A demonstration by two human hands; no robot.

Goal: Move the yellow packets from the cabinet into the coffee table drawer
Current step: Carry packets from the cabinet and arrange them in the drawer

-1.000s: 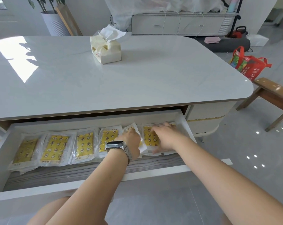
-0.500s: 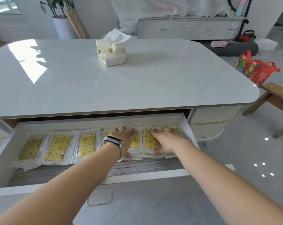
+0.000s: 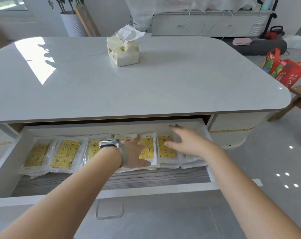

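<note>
The coffee table drawer (image 3: 5, 163) is pulled out toward me. Several yellow packets (image 3: 67, 152) in clear wrappers lie in a row along its back half, in low stacks. My left hand (image 3: 134, 154), with a watch on the wrist, lies flat with straight fingers on the packets near the middle. My right hand (image 3: 186, 142) hovers with spread fingers just above the rightmost packets (image 3: 167, 149), holding nothing. The drawer's front strip shows bare grey lining.
The white coffee table top (image 3: 163, 87) overhangs the drawer and carries a tissue pack (image 3: 124, 49). A wooden stool (image 3: 299, 99) and a red bag (image 3: 287, 69) stand on the floor to the right. A white cabinet (image 3: 205, 25) stands against the far wall.
My right hand has lifted off the rightmost packets and opened wider. My left hand has slid slightly left and stays flat on the packets. The view has come closer.
</note>
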